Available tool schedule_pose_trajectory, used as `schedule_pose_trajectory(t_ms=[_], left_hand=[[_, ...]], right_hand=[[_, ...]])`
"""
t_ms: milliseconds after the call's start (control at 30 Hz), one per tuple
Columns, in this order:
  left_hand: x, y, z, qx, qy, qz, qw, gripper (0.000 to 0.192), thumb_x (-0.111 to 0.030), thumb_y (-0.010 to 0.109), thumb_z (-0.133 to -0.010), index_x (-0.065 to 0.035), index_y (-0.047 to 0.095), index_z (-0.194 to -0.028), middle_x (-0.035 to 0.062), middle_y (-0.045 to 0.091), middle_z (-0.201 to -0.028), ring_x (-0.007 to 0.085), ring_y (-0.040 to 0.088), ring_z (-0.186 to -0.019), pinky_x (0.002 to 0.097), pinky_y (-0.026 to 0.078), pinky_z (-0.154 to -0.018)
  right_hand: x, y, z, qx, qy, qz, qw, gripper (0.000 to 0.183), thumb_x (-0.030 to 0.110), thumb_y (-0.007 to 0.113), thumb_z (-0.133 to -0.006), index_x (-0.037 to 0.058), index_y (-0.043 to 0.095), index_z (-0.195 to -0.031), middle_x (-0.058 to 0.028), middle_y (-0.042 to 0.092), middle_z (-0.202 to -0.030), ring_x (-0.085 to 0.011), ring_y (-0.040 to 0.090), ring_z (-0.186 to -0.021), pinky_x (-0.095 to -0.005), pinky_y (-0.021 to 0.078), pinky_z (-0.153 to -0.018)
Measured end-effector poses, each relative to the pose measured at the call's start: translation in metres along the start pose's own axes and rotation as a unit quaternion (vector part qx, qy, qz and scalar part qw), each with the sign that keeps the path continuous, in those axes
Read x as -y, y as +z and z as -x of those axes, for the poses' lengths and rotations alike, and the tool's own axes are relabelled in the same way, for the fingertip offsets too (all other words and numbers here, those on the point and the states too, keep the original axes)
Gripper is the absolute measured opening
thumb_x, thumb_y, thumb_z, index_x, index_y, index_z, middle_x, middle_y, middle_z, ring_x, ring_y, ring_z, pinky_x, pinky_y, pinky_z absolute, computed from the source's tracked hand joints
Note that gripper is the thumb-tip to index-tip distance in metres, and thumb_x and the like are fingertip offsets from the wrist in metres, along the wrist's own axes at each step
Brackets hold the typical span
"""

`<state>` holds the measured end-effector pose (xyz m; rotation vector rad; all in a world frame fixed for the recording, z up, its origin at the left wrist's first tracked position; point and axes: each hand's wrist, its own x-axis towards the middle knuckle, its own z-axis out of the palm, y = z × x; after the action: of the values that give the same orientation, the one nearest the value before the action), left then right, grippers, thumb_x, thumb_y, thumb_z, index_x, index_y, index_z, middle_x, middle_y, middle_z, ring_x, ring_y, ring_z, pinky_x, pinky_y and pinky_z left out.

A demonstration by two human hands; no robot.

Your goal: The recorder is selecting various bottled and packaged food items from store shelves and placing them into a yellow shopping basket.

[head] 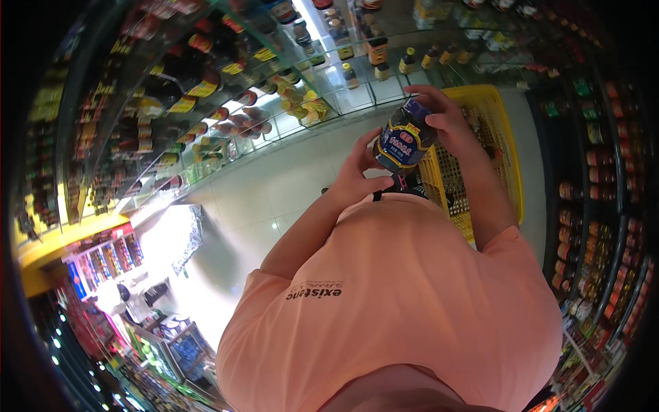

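Note:
A dark jar (403,138) with a purple lid and a blue label bearing writing is tilted between my hands, in front of my chest. My left hand (364,167) grips it around the base, at the jar's lower left side. At the upper right, my right hand (443,116) holds it near the lid, thumb beside the lid and one finger reaching past it. Just behind my right forearm is a yellow plastic basket (516,170) with perforated walls, holding some items that I cannot make out.
Glass shelves (355,105) with small yellow-capped bottles (350,76) stand beyond the jar. More shelves of bottles curve along the left. On the right, dark racks hold rows of jars (601,175). A pale tiled floor (247,201) lies between. A display counter (180,350) is at the lower left.

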<state>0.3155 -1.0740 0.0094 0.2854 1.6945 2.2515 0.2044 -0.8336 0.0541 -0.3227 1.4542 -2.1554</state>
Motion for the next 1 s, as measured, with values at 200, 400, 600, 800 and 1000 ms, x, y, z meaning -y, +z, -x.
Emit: schedule_pose_trajectory(t_ms=[200, 400, 600, 800, 1000], left_hand=[[-0.022, -0.029, 0.034, -0.100, 0.028, 0.002, 0.995, 0.101, -0.015, 0.090, -0.074, -0.0043, 0.030, -0.154, 0.0120, 0.057, -0.136, 0.0218, 0.059, -0.121, 0.0399, 0.048, -0.103], [-0.042, -0.071, 0.065, -0.136, 0.041, -0.001, 0.990, 0.101, -0.020, 0.090, -0.073, -0.0044, 0.031, -0.153, 0.0113, 0.056, -0.136, 0.0210, 0.057, -0.124, 0.0389, 0.047, -0.103], [-0.068, -0.118, 0.100, -0.165, 0.047, 0.016, 0.985, 0.101, -0.018, 0.089, -0.073, -0.0021, 0.030, -0.153, 0.0132, 0.056, -0.136, 0.0224, 0.056, -0.125, 0.0390, 0.045, -0.104], [-0.085, -0.166, 0.134, -0.187, 0.052, 0.015, 0.981, 0.101, -0.018, 0.088, -0.073, 0.0003, 0.029, -0.152, 0.0157, 0.055, -0.137, 0.0246, 0.055, -0.127, 0.0390, 0.043, -0.107], [-0.106, -0.212, 0.163, -0.178, 0.060, -0.012, 0.982, 0.100, -0.015, 0.088, -0.072, 0.0003, 0.029, -0.152, 0.0163, 0.053, -0.139, 0.0250, 0.053, -0.130, 0.0395, 0.040, -0.111]], right_hand=[[-0.018, 0.067, -0.040, 0.025, 0.028, -0.050, 0.998, 0.070, 0.031, 0.074, -0.077, 0.0052, 0.051, -0.138, -0.0096, 0.065, -0.109, -0.0187, 0.066, -0.102, -0.0308, 0.0536, -0.088], [-0.040, 0.117, -0.079, 0.054, 0.036, -0.046, 0.997, 0.044, 0.026, 0.066, -0.087, 0.0087, 0.054, -0.126, -0.0092, 0.063, -0.111, -0.0174, 0.062, -0.105, -0.0313, 0.0491, -0.094], [-0.054, 0.180, -0.114, 0.083, 0.022, -0.059, 0.995, 0.039, 0.022, 0.065, -0.090, 0.0057, 0.054, -0.123, -0.0092, 0.064, -0.112, -0.0179, 0.063, -0.106, -0.0319, 0.0493, -0.094], [-0.067, 0.238, -0.143, 0.095, 0.016, -0.017, 0.995, 0.055, 0.037, 0.071, -0.085, 0.0037, 0.052, -0.125, -0.0110, 0.065, -0.114, -0.0212, 0.064, -0.108, -0.0339, 0.0502, -0.096], [-0.082, 0.288, -0.166, 0.126, 0.003, -0.024, 0.992, 0.060, 0.038, 0.073, -0.085, 0.0033, 0.051, -0.129, -0.0170, 0.064, -0.124, -0.0266, 0.064, -0.116, -0.0378, 0.0495, -0.101]])
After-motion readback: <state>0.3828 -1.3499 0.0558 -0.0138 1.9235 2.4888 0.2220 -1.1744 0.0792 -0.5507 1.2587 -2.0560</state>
